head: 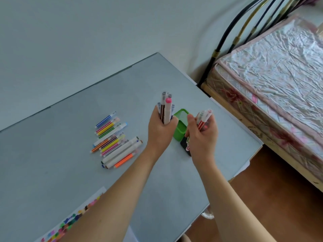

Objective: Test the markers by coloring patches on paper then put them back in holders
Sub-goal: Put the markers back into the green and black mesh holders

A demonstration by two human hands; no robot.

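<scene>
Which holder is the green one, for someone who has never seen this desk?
Start at the grey table and go towards its right edge, by the bed. Between the two raised hands stands the green holder, a small mesh box. The dark holder beside it is the only other one.

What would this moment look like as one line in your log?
left hand: grips marker bundle | right hand: grips red markers | green holder: between hands | loose markers: on table

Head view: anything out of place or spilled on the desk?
Nothing spilled or damaged. A loose pile of markers lies on the table, outside the green holder. Left hand and right hand each grip a bunch.
</scene>
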